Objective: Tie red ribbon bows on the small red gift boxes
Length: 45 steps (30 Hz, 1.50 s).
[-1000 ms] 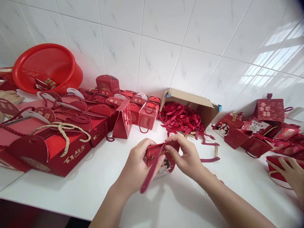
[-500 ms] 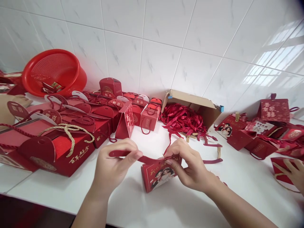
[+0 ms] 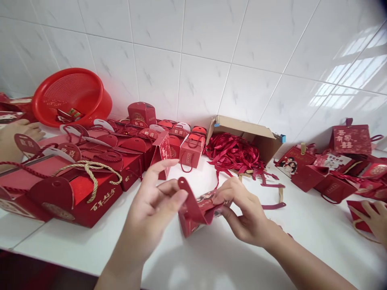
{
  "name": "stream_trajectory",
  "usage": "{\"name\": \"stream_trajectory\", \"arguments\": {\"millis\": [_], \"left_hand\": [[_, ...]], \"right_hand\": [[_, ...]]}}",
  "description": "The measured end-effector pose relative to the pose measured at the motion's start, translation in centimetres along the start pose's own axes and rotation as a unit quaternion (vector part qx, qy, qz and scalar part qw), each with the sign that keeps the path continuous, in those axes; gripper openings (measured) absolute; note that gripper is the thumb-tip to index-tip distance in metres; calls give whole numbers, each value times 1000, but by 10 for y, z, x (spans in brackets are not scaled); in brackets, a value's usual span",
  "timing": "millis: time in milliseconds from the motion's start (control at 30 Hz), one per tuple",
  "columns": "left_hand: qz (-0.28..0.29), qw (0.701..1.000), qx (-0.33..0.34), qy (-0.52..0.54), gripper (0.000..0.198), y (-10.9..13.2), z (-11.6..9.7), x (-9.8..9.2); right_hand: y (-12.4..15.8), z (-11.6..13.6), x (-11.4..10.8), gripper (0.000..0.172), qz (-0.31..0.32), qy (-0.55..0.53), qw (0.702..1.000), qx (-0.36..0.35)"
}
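Note:
A small red gift box (image 3: 188, 225) with a printed cartoon couple sits on the white table in front of me. Across its top a dark red strap (image 3: 193, 207) is folded over, its holed end pointing up. My left hand (image 3: 154, 209) has its thumb and bent fingers at that strap, the index finger stretched out above. At the box's upper right, my right hand (image 3: 240, 209) pinches the strap's other part; its fingertips partly hide what they grip. A thin red ribbon (image 3: 217, 179) runs up behind the box.
A cardboard carton (image 3: 244, 125) spills red ribbons (image 3: 236, 151) at the back. Finished-looking red boxes (image 3: 84, 197) crowd the left, below a tilted red basket (image 3: 101, 100). More boxes (image 3: 350, 139) are piled right. Other people's hands (image 3: 376, 217) show at both sides.
The strap, stretched out leftward before, is now bent across the box with its holed end raised. My left hand has moved slightly right and its index finger has straightened.

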<state>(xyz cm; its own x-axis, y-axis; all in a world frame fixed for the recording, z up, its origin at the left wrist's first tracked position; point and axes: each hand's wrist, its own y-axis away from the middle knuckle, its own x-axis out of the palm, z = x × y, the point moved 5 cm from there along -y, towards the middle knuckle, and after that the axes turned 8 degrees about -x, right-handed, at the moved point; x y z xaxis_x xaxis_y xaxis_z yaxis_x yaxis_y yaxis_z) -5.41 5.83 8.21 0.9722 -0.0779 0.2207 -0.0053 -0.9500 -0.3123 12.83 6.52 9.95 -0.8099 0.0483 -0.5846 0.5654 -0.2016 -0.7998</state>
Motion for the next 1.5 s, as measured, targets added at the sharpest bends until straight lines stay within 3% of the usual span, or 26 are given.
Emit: {"name": "stream_trajectory", "arguments": {"millis": [33, 133, 233, 500, 767, 967, 1300, 1500], "left_hand": [[-18, 999, 11, -24, 32, 2, -2, 7], [24, 991, 9, -131, 9, 5, -3, 25], [85, 980, -16, -181, 12, 6, -1, 29], [69, 983, 43, -167, 29, 10, -10, 23], [96, 971, 42, -213, 34, 10, -7, 30], [75, 966, 73, -236, 30, 9, -7, 30], [73, 982, 4, -174, 18, 8, -1, 29], [76, 985, -3, -153, 15, 7, -1, 31]], "right_hand": [[-1, 3, 0, 20, 4, 2, 1000, -17], [-1, 8, 0, 23, 5, 10, 999, -43], [1, 9, 0, 24, 4, 28, 998, -53], [2, 7, -6, 27, -9, 72, 996, -54], [4, 6, -7, 25, -9, 86, 995, -53], [3, 6, -8, 25, -12, 79, 995, -54], [1, 7, -9, 28, -17, 67, 996, -54], [0, 8, -9, 26, -24, 59, 997, -51]]}}
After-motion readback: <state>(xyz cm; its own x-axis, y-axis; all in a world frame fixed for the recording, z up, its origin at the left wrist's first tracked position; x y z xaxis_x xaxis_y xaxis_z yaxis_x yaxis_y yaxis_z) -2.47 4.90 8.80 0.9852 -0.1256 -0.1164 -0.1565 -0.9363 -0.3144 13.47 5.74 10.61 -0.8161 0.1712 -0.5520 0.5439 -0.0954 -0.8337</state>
